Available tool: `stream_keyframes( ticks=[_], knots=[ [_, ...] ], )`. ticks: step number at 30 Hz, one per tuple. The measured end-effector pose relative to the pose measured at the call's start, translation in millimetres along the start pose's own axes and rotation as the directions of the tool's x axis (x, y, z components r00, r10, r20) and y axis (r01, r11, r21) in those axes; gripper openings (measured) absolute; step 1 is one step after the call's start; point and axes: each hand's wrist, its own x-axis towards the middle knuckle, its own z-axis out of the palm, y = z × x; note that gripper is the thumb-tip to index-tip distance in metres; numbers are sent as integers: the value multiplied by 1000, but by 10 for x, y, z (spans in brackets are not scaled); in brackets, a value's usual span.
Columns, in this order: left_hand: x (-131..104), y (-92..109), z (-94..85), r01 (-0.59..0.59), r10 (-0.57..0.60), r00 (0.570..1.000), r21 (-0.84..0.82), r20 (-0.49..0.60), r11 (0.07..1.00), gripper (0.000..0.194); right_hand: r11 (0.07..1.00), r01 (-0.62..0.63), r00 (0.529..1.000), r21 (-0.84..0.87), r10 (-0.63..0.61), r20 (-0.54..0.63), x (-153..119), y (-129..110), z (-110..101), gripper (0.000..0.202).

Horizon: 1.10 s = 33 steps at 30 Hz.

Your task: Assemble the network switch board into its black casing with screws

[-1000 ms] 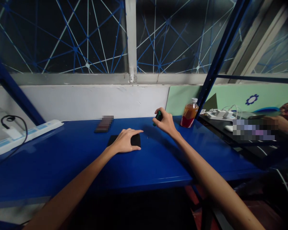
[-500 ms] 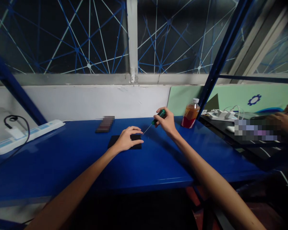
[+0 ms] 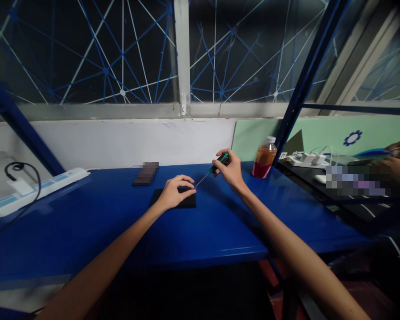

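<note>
My right hand (image 3: 231, 170) is wrapped round the green and black handle of a screwdriver (image 3: 219, 163). Its thin shaft slants down to the left, and its tip is at the fingertips of my left hand (image 3: 176, 192). The left thumb and index finger are pinched together there; whatever lies between them is too small to make out. Under my left hand, a flat black box (image 3: 187, 203) lies on the blue table (image 3: 200, 235), partly covered by the palm and fingers.
Behind on the left lies a dark, partly blurred slab (image 3: 147, 174). A white power strip (image 3: 40, 191) with a black cable is at the far left. A drink bottle (image 3: 264, 159) stands at the back right. Another person's hands (image 3: 398, 164) show at the right edge.
My left thumb and index finger have closed together at the screwdriver tip, where they were apart before. The right hand and screwdriver have barely moved.
</note>
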Motion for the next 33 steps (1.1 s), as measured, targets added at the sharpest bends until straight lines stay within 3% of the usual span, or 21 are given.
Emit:
stream_keyframes(
  ticks=[11,27,30,33],
  knots=[
    [8,12,3,2,-2,1000,4,2,1000,11,996,57,998,-73,-57,8,-28,-73,3,21],
    [20,30,-42,90,-91,992,-10,-88,996,16,998,57,998,21,-57,0,-41,-79,29,26],
    [26,26,-74,95,-95,995,33,-15,995,22,998,60,998,12,-60,-8,-37,-63,32,25],
    [28,42,-126,92,-115,978,133,172,987,56,998,65,997,15,-64,-47,-3,-39,9,23]
  ],
)
